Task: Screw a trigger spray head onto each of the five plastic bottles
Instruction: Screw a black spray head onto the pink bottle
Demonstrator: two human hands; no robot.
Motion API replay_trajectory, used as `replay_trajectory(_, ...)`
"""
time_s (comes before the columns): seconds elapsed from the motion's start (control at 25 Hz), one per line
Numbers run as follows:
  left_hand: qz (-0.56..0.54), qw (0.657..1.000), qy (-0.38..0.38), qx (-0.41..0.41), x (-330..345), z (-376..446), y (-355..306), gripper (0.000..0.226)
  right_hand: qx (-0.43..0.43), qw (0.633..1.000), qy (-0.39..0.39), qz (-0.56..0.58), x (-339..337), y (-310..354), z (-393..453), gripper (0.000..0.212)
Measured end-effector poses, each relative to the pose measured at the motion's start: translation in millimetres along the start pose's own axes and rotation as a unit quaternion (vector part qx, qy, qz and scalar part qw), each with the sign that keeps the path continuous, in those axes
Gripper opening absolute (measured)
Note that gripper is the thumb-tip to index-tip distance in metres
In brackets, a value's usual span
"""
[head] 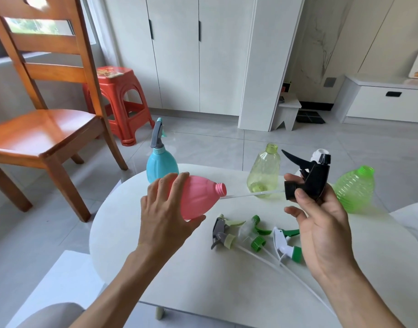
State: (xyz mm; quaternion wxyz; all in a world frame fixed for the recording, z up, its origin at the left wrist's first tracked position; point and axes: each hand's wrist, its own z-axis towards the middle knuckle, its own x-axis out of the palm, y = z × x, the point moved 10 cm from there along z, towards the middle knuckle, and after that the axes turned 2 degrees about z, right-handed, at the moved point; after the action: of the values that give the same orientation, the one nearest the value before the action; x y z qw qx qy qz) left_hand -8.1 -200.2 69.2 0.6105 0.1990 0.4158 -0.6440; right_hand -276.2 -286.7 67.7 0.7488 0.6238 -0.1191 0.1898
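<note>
Blue bottle (161, 165): stood upright at the far left edge of the white tabletop (203, 280), a grey trigger head already fitted. Left hand (166, 210): wrapped around the base of the pink bottle (201, 200), which is held tilted above the tabletop with its open neck turned to the right. Black spray head (308, 178): gripped in the right hand (319, 223) by thumb and fingers, its collar faced toward the pink neck and its dip tube (250, 194) stretched leftward, the tip just beside the opening; whether it has entered cannot be told. Step in hand, as judged: the tube is to be fed fully into the neck, the collar seated square on the threads, then turned while the bottle is kept steady, so that cross-threading is avoided. Three loose spray heads (253, 235): laid near the front, between the hands. Pale yellow bottle (265, 172) and green ribbed bottle (354, 188): uncapped, at the far right side. Room: grey tiled floor, wooden chair (44, 129) and red stool (118, 100) at left, white cabinets (179, 55) behind.
</note>
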Motion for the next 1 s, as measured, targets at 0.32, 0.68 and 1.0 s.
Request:
replay_trajectory(0.32,-0.044,0.999,0.022,0.004,10.2,1.5,-13.2,0.095,-0.043,0.999,-0.025,0.017,-20.7,17.6,8.7,0.025)
replay_trajectory(0.68,-0.038,0.995,0.055,0.073,19.7,-6.8,-36.1,0.090,-0.018,0.992,0.094,-0.087,18.9,-13.0,-6.6,0.027)
replay_trajectory(1.0,-0.069,0.989,0.091,0.097,22.1,-12.6,-43.4,0.089,0.017,0.978,0.172,-0.117,31.0,-31.3,-11.0,0.030)
